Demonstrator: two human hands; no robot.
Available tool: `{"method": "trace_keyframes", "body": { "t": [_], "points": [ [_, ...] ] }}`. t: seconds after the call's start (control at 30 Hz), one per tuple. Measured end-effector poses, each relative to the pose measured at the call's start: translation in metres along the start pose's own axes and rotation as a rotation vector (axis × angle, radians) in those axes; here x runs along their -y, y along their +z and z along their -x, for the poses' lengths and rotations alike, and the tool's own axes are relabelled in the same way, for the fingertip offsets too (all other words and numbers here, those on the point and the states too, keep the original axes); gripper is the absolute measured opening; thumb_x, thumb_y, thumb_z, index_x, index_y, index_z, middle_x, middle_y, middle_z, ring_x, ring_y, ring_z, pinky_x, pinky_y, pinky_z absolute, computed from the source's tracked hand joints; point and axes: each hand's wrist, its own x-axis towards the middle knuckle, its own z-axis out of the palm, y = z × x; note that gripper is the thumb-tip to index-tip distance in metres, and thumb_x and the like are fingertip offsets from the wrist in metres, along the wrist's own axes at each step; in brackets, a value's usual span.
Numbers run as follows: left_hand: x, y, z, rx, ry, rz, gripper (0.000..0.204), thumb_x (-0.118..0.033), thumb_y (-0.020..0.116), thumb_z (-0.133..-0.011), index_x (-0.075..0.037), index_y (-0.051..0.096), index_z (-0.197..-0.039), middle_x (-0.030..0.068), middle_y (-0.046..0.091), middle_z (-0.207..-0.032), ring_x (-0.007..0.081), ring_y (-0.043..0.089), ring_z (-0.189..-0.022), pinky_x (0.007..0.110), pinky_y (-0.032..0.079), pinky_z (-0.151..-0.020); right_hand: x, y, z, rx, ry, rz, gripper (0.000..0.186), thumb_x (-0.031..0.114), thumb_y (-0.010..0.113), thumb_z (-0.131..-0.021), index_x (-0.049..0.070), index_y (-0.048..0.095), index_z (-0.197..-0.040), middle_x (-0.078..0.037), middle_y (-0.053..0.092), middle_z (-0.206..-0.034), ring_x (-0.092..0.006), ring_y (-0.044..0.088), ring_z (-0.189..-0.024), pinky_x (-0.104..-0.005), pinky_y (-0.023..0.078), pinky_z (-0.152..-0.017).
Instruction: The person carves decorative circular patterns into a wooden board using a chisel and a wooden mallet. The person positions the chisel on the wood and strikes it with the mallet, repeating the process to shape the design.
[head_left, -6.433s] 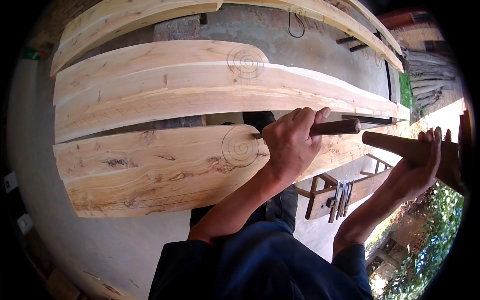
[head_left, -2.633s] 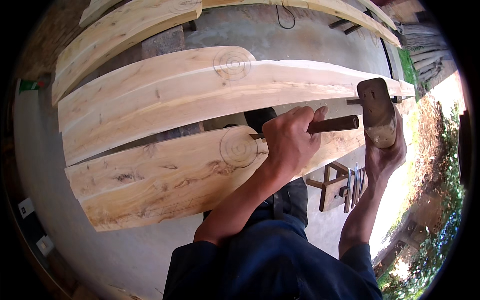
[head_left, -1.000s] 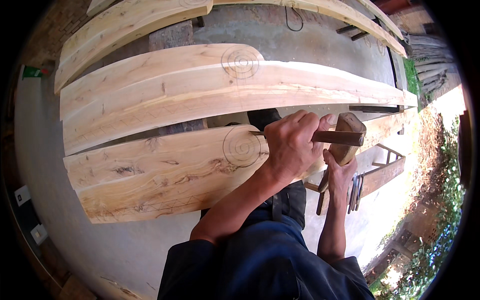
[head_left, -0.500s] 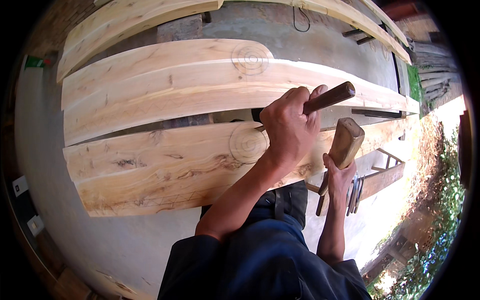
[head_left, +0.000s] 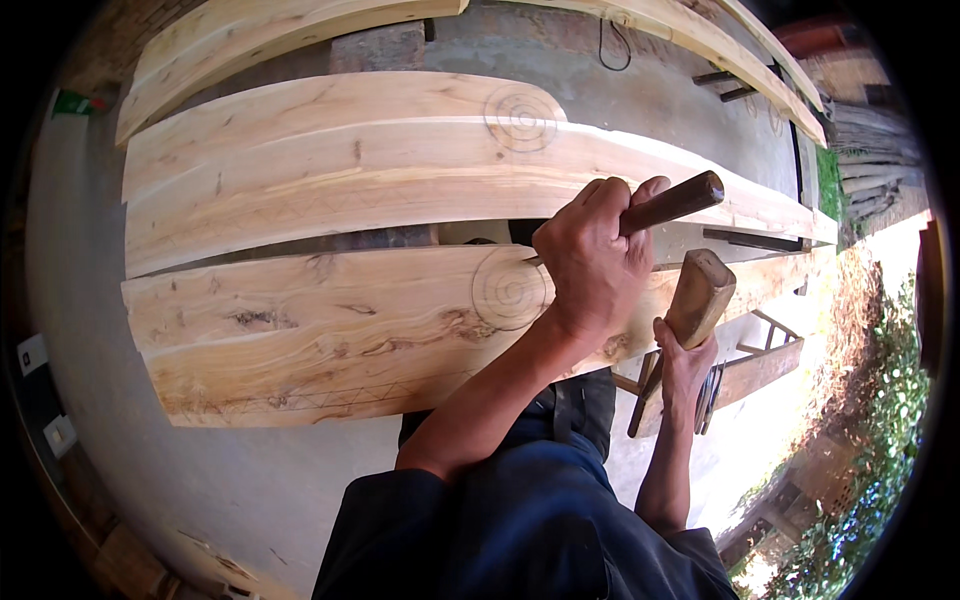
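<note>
My left hand (head_left: 600, 250) grips a dark-handled chisel (head_left: 672, 203), whose blade reaches down-left to the drawn spiral (head_left: 510, 290) near the rounded end of the nearer pale plank (head_left: 280, 350). My right hand (head_left: 680, 365) is closed on a wooden mallet (head_left: 700, 295), its block raised to the right of my left hand, below the chisel's handle. A second plank (head_left: 300, 200), with drawn circles (head_left: 523, 117) on its upper part, lies just beyond the nearer one.
More long timbers (head_left: 260, 40) lie along the top. Several slim tools hang at a wooden bench (head_left: 760, 360) at the right, behind my right hand. Concrete floor (head_left: 240, 490) lies below the planks. Stacked logs (head_left: 870, 160) and sunlit plants (head_left: 870, 460) are at the far right.
The chisel's handle has tilted upward since a second ago, with my left hand a little higher. The mallet was higher and farther right earlier; now it is lower, behind the chisel.
</note>
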Motion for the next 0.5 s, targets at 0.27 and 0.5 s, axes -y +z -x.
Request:
{"method": "trace_keyframes", "body": {
  "t": [0.27,0.5],
  "points": [
    [0.001,0.006,0.008,0.013,0.070,0.023,0.037,-0.010,0.080,-0.094,-0.004,0.051,-0.072,0.0128,0.050,-0.063,0.0277,0.045,-0.052,0.036,0.039,-0.049,-0.004,0.002,-0.002,0.005,-0.019,-0.003,0.041,0.014,0.087,-0.079,-0.006,0.068,-0.110,-0.009,0.072,-0.096,-0.0181,0.066,-0.086,-0.0341,0.055,-0.081],
    [-0.002,0.008,0.016,0.121,0.119,0.013,0.028,-0.010,0.080,-0.094,-0.006,0.059,-0.074,0.0101,0.058,-0.064,0.0280,0.058,-0.052,0.040,0.043,-0.049,-0.001,0.001,-0.002,-0.007,-0.053,-0.001,0.037,0.013,0.086,-0.081,-0.006,0.068,-0.108,-0.008,0.072,-0.093,-0.0169,0.066,-0.083,-0.0329,0.055,-0.078]
  ]
}}
